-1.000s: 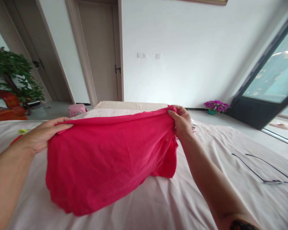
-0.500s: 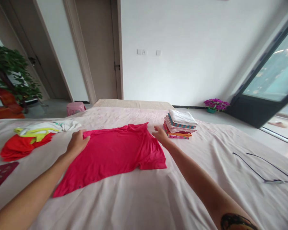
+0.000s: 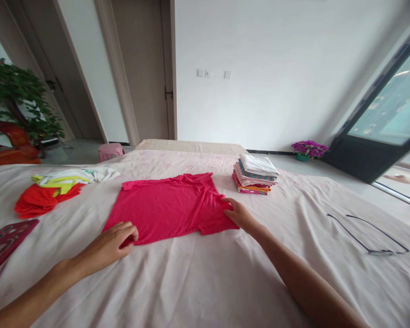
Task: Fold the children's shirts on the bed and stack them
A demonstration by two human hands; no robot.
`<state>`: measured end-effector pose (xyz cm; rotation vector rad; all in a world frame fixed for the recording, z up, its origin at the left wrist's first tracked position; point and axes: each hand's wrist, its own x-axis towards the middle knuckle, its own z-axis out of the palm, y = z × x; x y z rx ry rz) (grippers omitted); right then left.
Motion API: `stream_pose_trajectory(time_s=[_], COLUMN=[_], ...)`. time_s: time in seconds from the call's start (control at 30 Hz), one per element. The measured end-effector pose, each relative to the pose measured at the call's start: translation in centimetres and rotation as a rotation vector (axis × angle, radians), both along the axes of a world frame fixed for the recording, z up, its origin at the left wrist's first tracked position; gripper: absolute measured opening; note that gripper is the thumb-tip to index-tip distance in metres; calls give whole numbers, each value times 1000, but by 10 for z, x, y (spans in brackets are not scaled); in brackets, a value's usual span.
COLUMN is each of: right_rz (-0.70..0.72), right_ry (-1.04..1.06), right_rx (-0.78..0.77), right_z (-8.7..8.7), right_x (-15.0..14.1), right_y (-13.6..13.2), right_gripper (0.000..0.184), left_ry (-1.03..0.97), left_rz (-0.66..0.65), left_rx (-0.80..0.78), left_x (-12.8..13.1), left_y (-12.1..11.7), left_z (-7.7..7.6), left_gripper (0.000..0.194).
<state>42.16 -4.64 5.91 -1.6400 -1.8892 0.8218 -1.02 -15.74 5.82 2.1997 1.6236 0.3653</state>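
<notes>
- Head view: we are seeing the left hand (image 3: pixel 113 241) with its fingers curled together, seemingly pinching the near left edge of a crimson shirt (image 3: pixel 164 205).
- The right hand (image 3: pixel 242 216) is touching the shirt's right end, thumb and forefinger slightly parted; we are not managing to tell whether cloth is caught between them.
- Between the two hands the shirt is lying across the bed cover (image 3: pixel 198 287), its main spread reaching away beyond the fingertips. It is lying mostly flat — creases are gathering toward the right — and we are judging it barely begun, not yet a compact packet.
- Just past the right hand, a stack of folded clothes (image 3: pixel 254 176) is standing neatly, white on top; we are counting those pieces as done.
- Farther out on the left, a loose heap (image 3: pixel 48 199) of orange-red, yellow and white cloth is lying crumpled — we are reckoning it as what is left after the shirt.
- Well apart on the right, a pair of glasses (image 3: pixel 386 252) is resting open.
</notes>
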Motion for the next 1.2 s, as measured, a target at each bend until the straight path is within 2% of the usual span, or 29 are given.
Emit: stream_pose_trajectory(time_s=[0.07, 0.13, 0.3, 0.37, 0.47, 0.57, 0.63, 0.7, 0.8, 0.9, 0.97, 1.07, 1.2], right_rz=[24, 50, 180, 153, 103, 219, 325, 445, 528, 442, 341, 193, 4], right_ry=[244, 331, 97, -19, -159, -307, -337, -378, -518, -647, -680, -668, -652], right_rx=[-101, -185, -367, -326, -84, 198, 330, 398, 343, 283, 282, 237, 232], right_z=[8, 19, 34, 37, 41, 40, 31, 16, -10, -26, -26, -13, 11], right_x=[12, 27, 61, 63, 42, -3, -37, -62, -72, -56, -42, -30, -39], right_y=[-1, -6, -10, -2, 16, 31, 39, 47, 62, 80, 92, 113, 149], right_gripper=[51, 48, 33, 27, 26, 30, 46, 57, 63, 65, 62, 52, 50], left_ry=[-2, -17, -77, -102, -122, -120, -103, -40, 129, 284, 346, 340, 179], left_rz=[-15, -29, -56, -49, 7, 50, 30, 16, 78, 222, 353, 504, 682], left_rx=[-58, -117, -421, -439, -193, 65, 153, 170, 149, 178, 210, 256, 307], left_x=[-3, -7, -14, -9, 8, 33, 47, 53, 45, 14, -11, -44, -65], left_y=[-2, -3, 8, 22, 52, 85, 106, 122, 140, 152, 158, 166, 180], left_z=[-2, -2, 14, 22, 25, 13, -1, -16, -37, -53, -59, -61, -50], left_gripper=[13, 15, 12, 18, 29, 35, 49, 61, 67, 65, 64, 56, 44])
